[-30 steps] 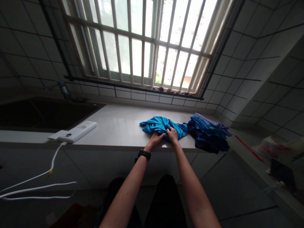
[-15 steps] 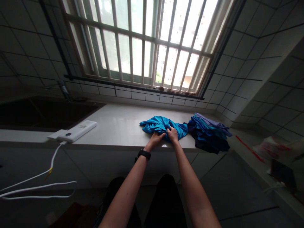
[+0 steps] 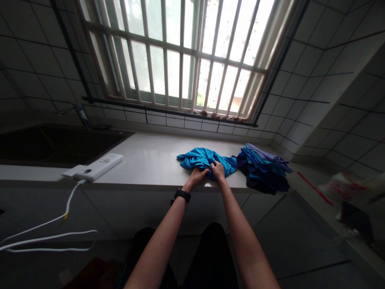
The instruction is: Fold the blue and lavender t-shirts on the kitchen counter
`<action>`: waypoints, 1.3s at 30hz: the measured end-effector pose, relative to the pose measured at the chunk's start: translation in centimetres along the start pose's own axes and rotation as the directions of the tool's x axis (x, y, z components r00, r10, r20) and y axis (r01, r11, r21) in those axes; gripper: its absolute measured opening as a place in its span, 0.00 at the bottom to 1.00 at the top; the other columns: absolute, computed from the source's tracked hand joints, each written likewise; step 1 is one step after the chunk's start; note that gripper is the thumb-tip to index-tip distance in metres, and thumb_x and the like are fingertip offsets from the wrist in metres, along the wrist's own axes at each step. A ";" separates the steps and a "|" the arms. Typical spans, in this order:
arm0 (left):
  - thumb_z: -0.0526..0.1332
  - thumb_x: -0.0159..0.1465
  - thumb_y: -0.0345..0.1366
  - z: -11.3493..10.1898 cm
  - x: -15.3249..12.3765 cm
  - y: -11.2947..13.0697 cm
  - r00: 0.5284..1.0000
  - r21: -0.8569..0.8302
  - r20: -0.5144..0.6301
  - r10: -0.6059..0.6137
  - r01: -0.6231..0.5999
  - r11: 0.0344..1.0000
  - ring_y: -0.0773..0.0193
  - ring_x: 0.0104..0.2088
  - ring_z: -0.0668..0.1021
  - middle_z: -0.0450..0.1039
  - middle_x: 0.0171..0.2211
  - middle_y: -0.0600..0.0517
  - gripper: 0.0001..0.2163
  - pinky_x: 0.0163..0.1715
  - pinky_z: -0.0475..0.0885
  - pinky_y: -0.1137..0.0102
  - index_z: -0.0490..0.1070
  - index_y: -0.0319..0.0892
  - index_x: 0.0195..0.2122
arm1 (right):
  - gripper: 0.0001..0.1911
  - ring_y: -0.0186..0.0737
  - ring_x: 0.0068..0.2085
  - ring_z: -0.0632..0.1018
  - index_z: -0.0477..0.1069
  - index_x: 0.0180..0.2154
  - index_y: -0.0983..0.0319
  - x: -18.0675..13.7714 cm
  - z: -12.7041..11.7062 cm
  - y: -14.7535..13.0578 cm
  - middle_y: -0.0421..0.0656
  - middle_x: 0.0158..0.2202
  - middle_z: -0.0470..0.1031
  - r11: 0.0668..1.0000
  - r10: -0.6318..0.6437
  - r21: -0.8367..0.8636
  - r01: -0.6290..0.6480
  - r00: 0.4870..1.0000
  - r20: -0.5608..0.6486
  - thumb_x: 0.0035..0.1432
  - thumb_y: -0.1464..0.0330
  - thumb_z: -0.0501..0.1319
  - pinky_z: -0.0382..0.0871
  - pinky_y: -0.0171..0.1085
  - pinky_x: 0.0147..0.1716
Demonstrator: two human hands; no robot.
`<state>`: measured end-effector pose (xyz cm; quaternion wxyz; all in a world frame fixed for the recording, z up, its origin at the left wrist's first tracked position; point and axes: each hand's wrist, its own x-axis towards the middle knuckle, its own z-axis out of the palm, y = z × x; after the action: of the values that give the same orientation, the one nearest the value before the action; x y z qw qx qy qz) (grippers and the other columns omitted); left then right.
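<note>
A crumpled bright blue garment (image 3: pixel 197 157) lies bunched on the white countertop (image 3: pixel 150 156), near its front edge. My left hand (image 3: pixel 197 176), with a black band on the wrist, grips the near side of the cloth, its fingers partly hidden under the fabric. Close beside it, my right hand (image 3: pixel 217 169) is closed on the same garment with the thumb on top. Just to the right sits a stack of folded clothes (image 3: pixel 264 168) in blue, navy and lilac; the bunched garment's right end reaches it.
On the left are a dark sink (image 3: pixel 45 144) with a faucet (image 3: pixel 83 116) and a white power bank (image 3: pixel 104 166) with a white cable (image 3: pixel 69 198). A barred window (image 3: pixel 180 52) is ahead. A red strip (image 3: pixel 315 188) and a plastic bag (image 3: pixel 343 184) lie on the right counter.
Almost nothing differs. Both hands keep their hold on the blue garment in the same spot; the view has shifted very slightly.
</note>
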<state>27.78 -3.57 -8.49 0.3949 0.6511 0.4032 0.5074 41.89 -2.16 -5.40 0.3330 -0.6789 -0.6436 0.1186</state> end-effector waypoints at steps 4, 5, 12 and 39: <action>0.63 0.61 0.42 0.0 0.2 -0.6 1.000 -0.001 0.013 0.014 -0.014 1.000 0.48 0.56 0.79 0.80 0.55 0.42 0.16 0.63 0.70 0.55 0.77 0.42 0.48 | 0.14 0.47 0.41 0.79 0.77 0.36 0.60 0.1 0.2 0.2 0.48 0.38 0.82 1.000 -0.009 0.023 0.009 1.000 -0.003 0.64 0.67 0.52 0.67 0.37 0.44; 0.63 0.61 0.43 0.0 0.3 -0.7 1.000 -0.002 0.015 0.027 -0.027 1.000 0.47 0.56 0.79 0.79 0.55 0.41 0.16 0.63 0.70 0.54 0.77 0.41 0.48 | 0.14 0.47 0.41 0.79 0.77 0.36 0.60 0.2 0.2 0.2 0.47 0.38 0.82 1.000 -0.007 0.026 0.007 1.000 -0.002 0.64 0.67 0.53 0.67 0.37 0.44; 0.63 0.61 0.42 -0.1 0.5 -1.0 0.998 -0.021 0.013 0.063 -0.062 0.998 0.48 0.57 0.78 0.79 0.55 0.42 0.16 0.65 0.68 0.54 0.77 0.43 0.48 | 0.14 0.48 0.41 0.79 0.77 0.36 0.59 0.2 0.2 0.2 0.48 0.38 0.82 0.999 -0.004 0.035 0.004 1.000 -0.008 0.64 0.66 0.52 0.67 0.38 0.44; 0.63 0.61 0.42 0.0 0.1 -0.6 0.999 -0.032 0.004 0.042 -0.042 0.999 0.48 0.57 0.78 0.79 0.55 0.42 0.16 0.64 0.69 0.55 0.76 0.43 0.48 | 0.14 0.48 0.42 0.79 0.77 0.35 0.60 0.3 0.3 0.4 0.49 0.39 0.83 1.000 -0.007 0.020 0.007 1.000 -0.015 0.64 0.67 0.52 0.67 0.37 0.44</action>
<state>27.68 -3.29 -9.03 0.3954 0.6542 0.3802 0.5207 42.07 -1.81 -5.78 0.3448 -0.6741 -0.6423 0.1188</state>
